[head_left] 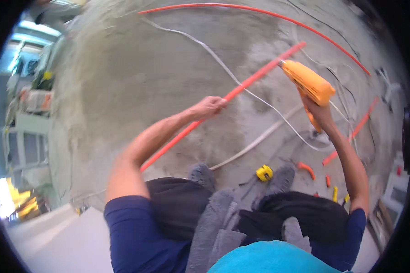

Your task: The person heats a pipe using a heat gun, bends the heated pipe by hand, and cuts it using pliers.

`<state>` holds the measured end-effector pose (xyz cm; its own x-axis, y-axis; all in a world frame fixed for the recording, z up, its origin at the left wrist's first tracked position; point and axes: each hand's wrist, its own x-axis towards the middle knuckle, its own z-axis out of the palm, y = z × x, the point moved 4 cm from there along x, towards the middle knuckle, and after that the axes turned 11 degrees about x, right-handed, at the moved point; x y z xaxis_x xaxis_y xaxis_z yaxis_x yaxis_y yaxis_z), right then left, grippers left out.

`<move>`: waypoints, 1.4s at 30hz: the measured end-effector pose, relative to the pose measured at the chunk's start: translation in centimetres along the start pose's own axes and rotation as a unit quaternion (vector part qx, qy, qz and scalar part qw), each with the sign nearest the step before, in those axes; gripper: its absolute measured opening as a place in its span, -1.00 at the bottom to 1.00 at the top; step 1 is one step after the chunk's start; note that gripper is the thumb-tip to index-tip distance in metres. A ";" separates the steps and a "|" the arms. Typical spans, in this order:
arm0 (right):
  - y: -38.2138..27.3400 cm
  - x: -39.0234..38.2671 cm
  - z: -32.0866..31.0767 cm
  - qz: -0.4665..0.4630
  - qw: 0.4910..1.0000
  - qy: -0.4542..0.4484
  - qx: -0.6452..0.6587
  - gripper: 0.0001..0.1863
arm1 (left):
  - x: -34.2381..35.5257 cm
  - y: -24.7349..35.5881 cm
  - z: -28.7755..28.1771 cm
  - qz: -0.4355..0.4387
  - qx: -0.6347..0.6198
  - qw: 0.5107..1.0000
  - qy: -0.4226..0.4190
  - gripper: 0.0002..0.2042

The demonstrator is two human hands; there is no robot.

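The left hand [208,107] grips a long straight orange plastic pipe [241,86] mid-length to steady it, while the right hand [318,113] clasps an orange pistol-shaped power tool [307,81] aimed at its raised end.

The left hand [208,107] closes around a long straight pipe [241,86], which runs aslant from beside the left thigh up toward the far right. The pipe's far end lies just beside the nose of the heat gun [308,83] that the right hand [320,116] holds up on the right. A cable [223,68] crosses under the pipe on the floor [136,77]. A tape measure [264,173] lies between the feet; short pipe pieces [306,168] lie right of it. A curved pipe [259,10] arcs along the far side.
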<state>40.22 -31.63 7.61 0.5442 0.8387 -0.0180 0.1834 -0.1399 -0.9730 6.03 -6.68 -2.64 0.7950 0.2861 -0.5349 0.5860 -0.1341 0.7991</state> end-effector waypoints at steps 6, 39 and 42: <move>0.9 1.7 -1.5 -0.031 0.996 0.044 0.072 -0.70 | -0.1 -0.3 -0.6 -0.011 0.023 1.000 0.007 -0.56; -0.4 -0.8 1.7 0.049 0.997 -0.053 0.031 -0.65 | 0.4 0.5 0.4 -0.028 -0.026 0.999 -0.011 -0.59; -0.9 -1.3 2.9 0.037 0.997 -0.068 0.005 -0.61 | 0.3 0.3 0.1 -0.035 -0.025 0.999 -0.001 -0.58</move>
<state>36.95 -31.06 7.83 0.4391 0.8904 -0.1197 0.1378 -0.1984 -0.9704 6.49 -6.77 -2.60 0.7522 0.2914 -0.5910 0.6323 -0.0669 0.7719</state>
